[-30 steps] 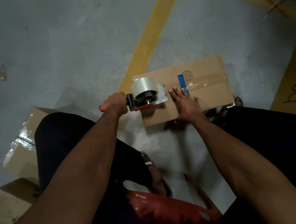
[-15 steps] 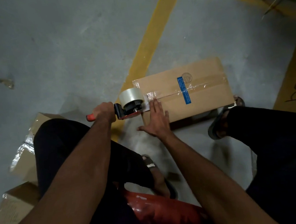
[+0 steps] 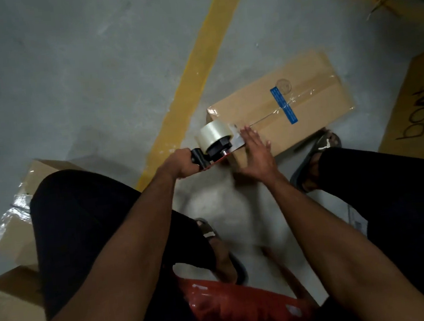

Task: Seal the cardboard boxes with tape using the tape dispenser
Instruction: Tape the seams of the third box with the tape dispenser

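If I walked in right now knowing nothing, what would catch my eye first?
Probably the clear tape roll on the dispenser, gripped by the left hand at the cardboard box's near end. The right hand lies flat there too, and a yellow floor stripe runs diagonally behind.

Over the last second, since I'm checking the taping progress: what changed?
The right hand slid from mid-box to the near end, flat beside the tape dispenser. The cardboard box turned slightly. The left hand kept gripping the dispenser handle at that end.
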Demonstrator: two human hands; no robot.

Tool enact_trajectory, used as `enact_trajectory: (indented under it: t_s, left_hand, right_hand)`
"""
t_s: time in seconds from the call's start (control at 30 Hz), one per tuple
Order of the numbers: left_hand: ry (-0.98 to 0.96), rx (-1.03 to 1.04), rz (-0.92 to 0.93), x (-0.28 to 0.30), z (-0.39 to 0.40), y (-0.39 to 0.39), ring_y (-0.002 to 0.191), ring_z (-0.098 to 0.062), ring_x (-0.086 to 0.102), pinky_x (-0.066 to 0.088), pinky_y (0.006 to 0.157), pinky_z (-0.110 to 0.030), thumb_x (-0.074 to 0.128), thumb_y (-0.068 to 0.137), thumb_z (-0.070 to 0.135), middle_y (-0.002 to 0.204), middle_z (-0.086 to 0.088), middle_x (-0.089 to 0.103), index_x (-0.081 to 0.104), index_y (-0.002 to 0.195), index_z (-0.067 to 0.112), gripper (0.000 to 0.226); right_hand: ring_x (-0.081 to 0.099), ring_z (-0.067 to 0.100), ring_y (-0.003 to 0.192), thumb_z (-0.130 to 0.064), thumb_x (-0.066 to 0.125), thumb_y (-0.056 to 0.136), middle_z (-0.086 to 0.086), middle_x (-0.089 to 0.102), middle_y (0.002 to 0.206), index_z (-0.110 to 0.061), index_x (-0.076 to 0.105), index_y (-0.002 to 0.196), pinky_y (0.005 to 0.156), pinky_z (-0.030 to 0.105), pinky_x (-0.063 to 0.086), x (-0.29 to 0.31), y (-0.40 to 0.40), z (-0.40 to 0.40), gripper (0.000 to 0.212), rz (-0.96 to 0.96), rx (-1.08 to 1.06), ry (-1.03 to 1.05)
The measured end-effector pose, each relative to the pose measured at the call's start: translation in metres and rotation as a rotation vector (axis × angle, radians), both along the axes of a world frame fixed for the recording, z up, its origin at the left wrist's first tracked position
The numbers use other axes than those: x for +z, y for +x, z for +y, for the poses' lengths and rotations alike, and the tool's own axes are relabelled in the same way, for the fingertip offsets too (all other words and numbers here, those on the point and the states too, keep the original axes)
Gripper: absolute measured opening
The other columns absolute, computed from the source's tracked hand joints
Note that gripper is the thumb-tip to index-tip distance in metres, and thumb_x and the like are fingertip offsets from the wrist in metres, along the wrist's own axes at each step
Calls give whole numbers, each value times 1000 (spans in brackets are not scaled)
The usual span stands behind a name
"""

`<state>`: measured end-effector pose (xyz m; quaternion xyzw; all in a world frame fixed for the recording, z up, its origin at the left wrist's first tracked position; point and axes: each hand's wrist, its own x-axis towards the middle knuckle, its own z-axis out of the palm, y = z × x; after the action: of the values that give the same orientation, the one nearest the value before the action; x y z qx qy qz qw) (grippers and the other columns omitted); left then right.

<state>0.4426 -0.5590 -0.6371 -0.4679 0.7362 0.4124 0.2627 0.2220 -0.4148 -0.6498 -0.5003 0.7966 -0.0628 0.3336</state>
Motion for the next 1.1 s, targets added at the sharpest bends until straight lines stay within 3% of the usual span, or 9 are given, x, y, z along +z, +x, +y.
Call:
enact_trajectory:
  t_s: [0.13,0.27,0.57,0.67,0.8,0.87,0.97,1.03,1.1]
  left_hand:
    - [0,76,57,-24,24,-8,98,-42,66,48,68,-35,45,54,67,107,-20,68,65,104,10,79]
    - [-27,106,28,-23,27,0,91,-43,63,39,62,-34,56,66,49,104,-25,65,51,92,10,48]
    - [-34,115,-29,-31,30,4,93,-42,65,43,64,-34,65,73,43,107,-22,66,58,102,7,47]
    - [-49,112,-54,-34,26,5,96,-41,65,47,67,-36,70,81,34,109,-22,65,56,103,7,38]
    - [-53,100,-76,-38,24,3,97,-41,66,53,71,-39,71,78,34,108,-19,67,59,103,8,38]
    - [-49,92,-97,-37,23,0,100,-38,66,54,73,-38,73,78,31,110,-17,67,59,107,8,40]
    - [-28,94,-103,-37,23,-3,101,-37,65,49,72,-35,72,80,27,111,-15,66,59,112,7,40]
    - [-26,97,-97,-41,24,-3,101,-36,65,51,73,-36,70,76,29,114,-14,67,62,117,10,46]
    - [-50,101,-96,-46,24,-2,102,-36,66,55,77,-38,70,71,36,117,-12,68,63,122,16,55]
  right_hand:
    - [5,20,158,-37,93,66,-7,4,172,-26,9,164,119,67,7,4,-28,5,130,-25,21,-3]
    - [3,20,158,-38,93,67,-7,1,172,-25,5,164,119,68,7,2,-25,3,131,7,26,31]
    - [-3,19,158,-37,91,72,-9,-9,171,-24,-3,165,120,65,8,15,-23,1,132,21,48,122]
    - [13,24,157,-35,77,84,-3,8,172,-19,14,164,120,58,20,25,-11,-9,103,-39,-69,87]
    - [49,28,133,-28,56,100,8,44,151,-16,42,152,110,36,38,57,47,-32,56,-230,-383,-81]
    - [55,31,125,-46,62,91,4,41,146,-20,42,149,105,39,43,62,69,-46,67,-298,-525,-28]
    - [45,35,135,-81,70,60,7,31,149,-13,32,152,113,58,36,65,81,-73,120,-278,-614,165]
    - [35,34,143,-87,76,46,13,29,154,-4,25,155,116,63,26,67,88,-89,146,-122,-544,303]
    - [38,31,136,-75,87,41,13,36,146,-2,32,148,113,59,33,64,96,-97,140,62,-520,318]
